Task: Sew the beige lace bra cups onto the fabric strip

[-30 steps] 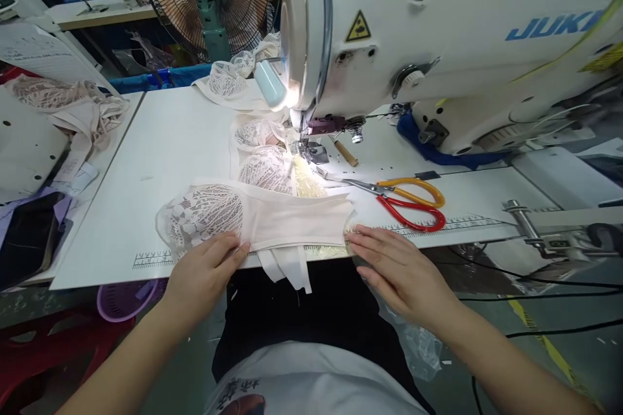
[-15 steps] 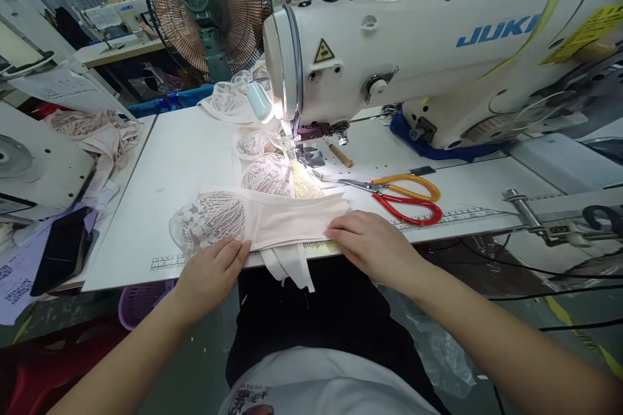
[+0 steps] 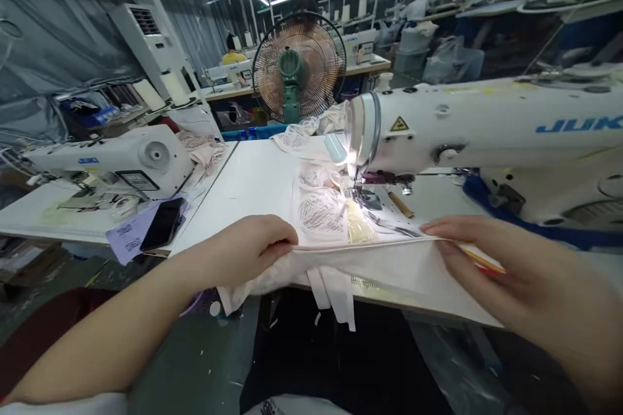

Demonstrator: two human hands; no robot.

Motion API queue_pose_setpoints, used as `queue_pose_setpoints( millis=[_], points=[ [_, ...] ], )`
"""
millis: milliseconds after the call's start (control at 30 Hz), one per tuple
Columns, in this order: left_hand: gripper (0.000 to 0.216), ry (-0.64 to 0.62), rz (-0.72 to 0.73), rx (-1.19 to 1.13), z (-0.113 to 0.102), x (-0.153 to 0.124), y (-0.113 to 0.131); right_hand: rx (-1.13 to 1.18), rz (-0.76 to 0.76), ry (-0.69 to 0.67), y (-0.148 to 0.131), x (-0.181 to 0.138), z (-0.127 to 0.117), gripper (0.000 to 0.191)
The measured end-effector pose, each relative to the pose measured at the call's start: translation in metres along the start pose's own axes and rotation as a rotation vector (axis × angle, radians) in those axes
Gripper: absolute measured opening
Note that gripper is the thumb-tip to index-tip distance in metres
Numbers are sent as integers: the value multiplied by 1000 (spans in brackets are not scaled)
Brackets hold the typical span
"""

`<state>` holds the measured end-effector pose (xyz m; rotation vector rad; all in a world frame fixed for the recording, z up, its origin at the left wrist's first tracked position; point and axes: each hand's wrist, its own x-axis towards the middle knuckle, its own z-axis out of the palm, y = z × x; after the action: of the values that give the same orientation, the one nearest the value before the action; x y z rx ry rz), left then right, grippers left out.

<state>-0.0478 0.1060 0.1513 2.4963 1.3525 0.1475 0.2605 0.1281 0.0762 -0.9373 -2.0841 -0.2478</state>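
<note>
A pale pink lace garment piece point(image 3: 370, 262) is lifted off the white sewing table point(image 3: 253, 185) at its front edge. My left hand point(image 3: 243, 249) is closed, pinching the piece's left end. My right hand point(image 3: 491, 259) pinches its right end, fingers pressed together. The fabric is stretched between both hands, with loose strips hanging below. More lace pieces point(image 3: 324, 211) lie beyond it, chained toward the needle of the white Juki sewing machine point(image 3: 467, 136), whose lamp is lit.
Scissors point(image 3: 479, 259) lie mostly hidden behind my right hand. A standing fan point(image 3: 296, 68) is at the table's far end. A second sewing machine point(image 3: 111, 162), a black phone point(image 3: 163, 224) and papers sit on the left table. A person in yellow works far back.
Both hands gripped the garment piece and raised it off the table, pulling it taut. The camera tilted up, showing more of the workshop.
</note>
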Motion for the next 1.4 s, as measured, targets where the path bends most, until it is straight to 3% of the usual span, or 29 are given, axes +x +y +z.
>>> queue_pose_setpoints(
  millis=[100, 267, 367, 500, 633, 833, 1100, 1400],
  points=[
    [18, -131, -10, -132, -20, 3, 15, 17, -38, -66, -2, 14, -15, 22],
    [17, -268, 26, -225, -11, 16, 34, 307, -90, -232, -53, 19, -8, 33],
    [17, -315, 39, -224, -3, 21, 42, 469, 82, -396, -81, 19, 6, 21],
    [15, -321, 39, -198, 1, 20, 45, 546, 277, -534, -86, 17, 15, 8],
    [12, -287, 104, -54, 8, 14, 46, 643, 270, -532, -79, 13, 14, 12],
    [16, -133, 188, 283, 36, 11, 50, 672, 277, -512, -76, 6, 14, 12],
    [17, -143, 219, 188, 37, 15, 51, 644, 161, -505, -69, 6, 13, 10],
    [17, -179, 199, 180, 37, 18, 52, 655, 166, -532, -69, 7, 13, 10]
  ],
)
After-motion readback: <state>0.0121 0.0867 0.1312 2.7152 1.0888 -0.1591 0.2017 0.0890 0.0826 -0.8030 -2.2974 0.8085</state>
